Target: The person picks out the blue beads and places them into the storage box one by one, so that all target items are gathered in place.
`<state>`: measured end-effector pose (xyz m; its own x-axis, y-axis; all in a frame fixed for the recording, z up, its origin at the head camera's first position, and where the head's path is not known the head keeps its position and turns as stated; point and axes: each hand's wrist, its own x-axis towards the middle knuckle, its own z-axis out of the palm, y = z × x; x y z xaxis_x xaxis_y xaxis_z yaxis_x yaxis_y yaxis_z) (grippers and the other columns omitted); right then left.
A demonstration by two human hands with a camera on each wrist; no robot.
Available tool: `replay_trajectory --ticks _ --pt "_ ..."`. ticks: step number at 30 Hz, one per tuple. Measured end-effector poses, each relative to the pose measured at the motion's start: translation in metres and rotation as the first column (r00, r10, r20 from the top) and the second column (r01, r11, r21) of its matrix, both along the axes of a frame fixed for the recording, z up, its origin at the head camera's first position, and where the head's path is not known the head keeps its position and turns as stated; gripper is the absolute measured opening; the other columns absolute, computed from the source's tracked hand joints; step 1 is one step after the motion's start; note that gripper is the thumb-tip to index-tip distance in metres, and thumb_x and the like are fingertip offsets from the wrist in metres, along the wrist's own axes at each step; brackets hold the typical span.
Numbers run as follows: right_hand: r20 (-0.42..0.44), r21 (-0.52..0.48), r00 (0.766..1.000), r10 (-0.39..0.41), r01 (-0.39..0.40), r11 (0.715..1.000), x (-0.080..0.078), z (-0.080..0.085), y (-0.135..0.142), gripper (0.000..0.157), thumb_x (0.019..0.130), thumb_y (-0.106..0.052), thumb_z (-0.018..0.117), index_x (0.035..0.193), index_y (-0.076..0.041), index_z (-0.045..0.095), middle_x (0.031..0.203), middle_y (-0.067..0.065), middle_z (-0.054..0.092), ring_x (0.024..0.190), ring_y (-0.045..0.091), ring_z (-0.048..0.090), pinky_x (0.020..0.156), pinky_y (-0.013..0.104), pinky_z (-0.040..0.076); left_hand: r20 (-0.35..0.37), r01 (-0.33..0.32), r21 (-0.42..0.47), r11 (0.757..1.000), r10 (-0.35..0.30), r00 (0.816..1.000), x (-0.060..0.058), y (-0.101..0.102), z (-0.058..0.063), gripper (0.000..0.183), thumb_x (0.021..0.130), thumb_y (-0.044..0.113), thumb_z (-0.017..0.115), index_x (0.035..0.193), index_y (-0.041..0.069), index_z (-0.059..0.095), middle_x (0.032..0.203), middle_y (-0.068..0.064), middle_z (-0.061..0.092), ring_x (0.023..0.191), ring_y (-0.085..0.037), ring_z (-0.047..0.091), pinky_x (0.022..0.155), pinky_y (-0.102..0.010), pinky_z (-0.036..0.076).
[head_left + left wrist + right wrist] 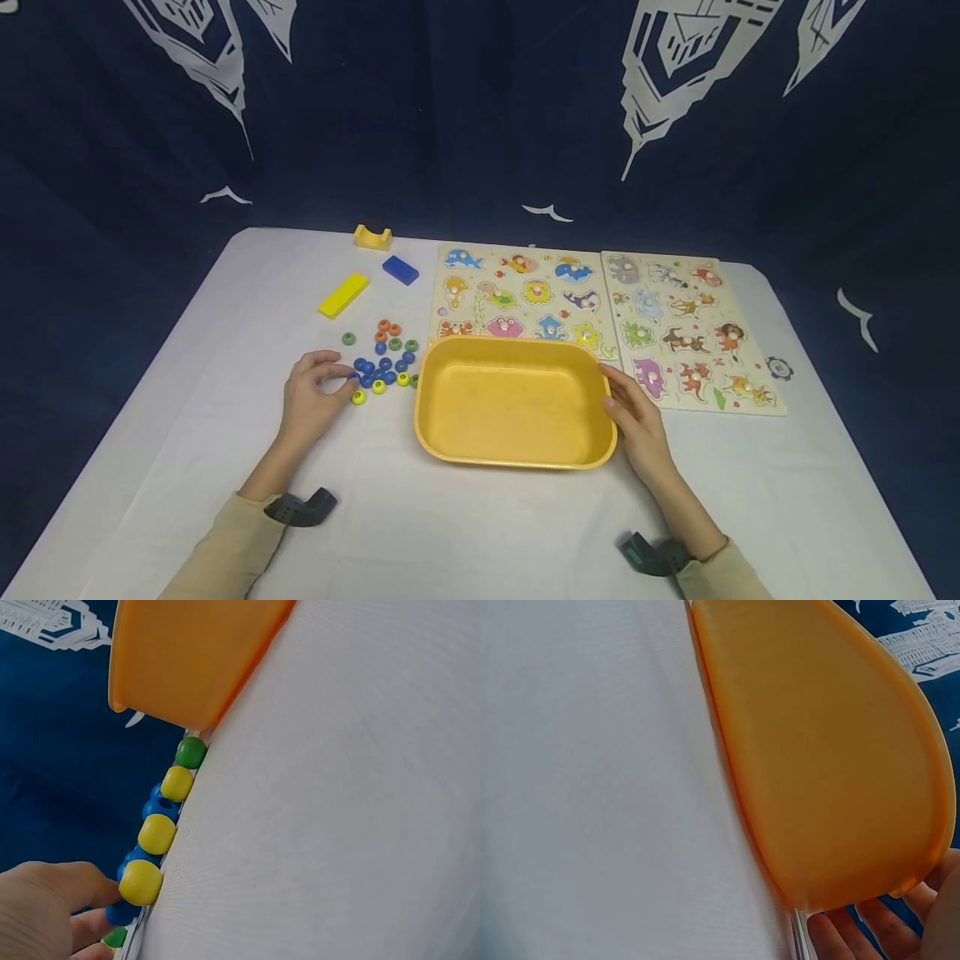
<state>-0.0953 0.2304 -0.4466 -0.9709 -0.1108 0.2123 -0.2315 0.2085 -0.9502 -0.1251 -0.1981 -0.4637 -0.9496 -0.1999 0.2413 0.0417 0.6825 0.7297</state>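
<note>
My left hand [311,402] is at the left edge of a loose group of small round beads. Its thumb and fingertips pinch a blue bead [122,912], with a yellow bead [141,883] right beside the thumb. More blue beads [378,374], several yellow ones and some green and orange ones lie on the white cloth. To their right stands a yellow plastic tray [517,463], its inside bare. My right hand [639,425] holds the tray's right end, thumb at the rim and fingers along the outer wall in the right wrist view.
Behind the tray lie two wooden puzzle boards, one with sea animals [517,287], one with land animals [686,333]. A yellow block [343,296], a blue block [401,270] and a notched yellow block [372,238] are at back left. A dark blue curtain [480,125] hangs behind the table.
</note>
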Motion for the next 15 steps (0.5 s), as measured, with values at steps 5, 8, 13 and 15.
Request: replay_trajectory --ticks 5,8,13,15 --pt "-0.003 -0.015 1.000 0.002 -0.002 1.000 -0.001 -0.002 -0.001 0.038 0.093 -0.008 0.042 0.131 -0.005 0.040 0.135 0.015 0.040 0.121 0.007 0.041 0.095 0.013 0.034 -0.098 -0.026 0.149 0.988 0.041 0.994 0.005 0.005 0.019 0.020 0.073 0.016 0.071 0.090 0.008 0.067 0.095 -0.003 0.061 0.099 -0.019 0.051 0.090 -0.040 0.036" --pt "-0.008 -0.015 1.000 0.008 -0.008 1.000 -0.002 -0.005 0.001 0.039 0.093 -0.009 0.042 0.131 -0.005 0.040 0.136 0.014 0.039 0.122 0.007 0.040 0.095 0.014 0.034 -0.201 0.072 0.253 0.965 -0.021 0.979 0.004 0.017 0.034 0.020 0.073 0.018 0.072 0.091 0.011 0.067 0.078 0.000 0.064 0.087 -0.012 0.054 0.087 -0.036 0.037" --pt "-0.011 -0.030 1.000 0.011 -0.011 1.000 -0.003 -0.005 0.002 0.038 0.093 -0.008 0.042 0.131 -0.004 0.039 0.135 0.016 0.039 0.121 0.009 0.042 0.093 0.015 0.037 -0.241 0.301 0.281 0.911 -0.237 0.941 0.005 0.069 0.073 0.018 0.073 0.017 0.072 0.089 0.011 0.067 0.069 0.000 0.062 0.074 -0.012 0.056 0.081 -0.031 0.041" --pt "-0.009 -0.030 1.000 0.011 -0.011 0.999 -0.003 -0.004 0.002 0.039 0.093 -0.008 0.041 0.131 -0.004 0.039 0.135 0.017 0.039 0.121 0.010 0.042 0.093 0.015 0.037 -0.211 0.384 0.277 0.881 -0.334 0.919 0.004 0.094 0.087 0.018 0.072 0.019 0.072 0.088 0.012 0.067 0.070 0.002 0.062 0.073 -0.011 0.055 0.080 -0.030 0.042"
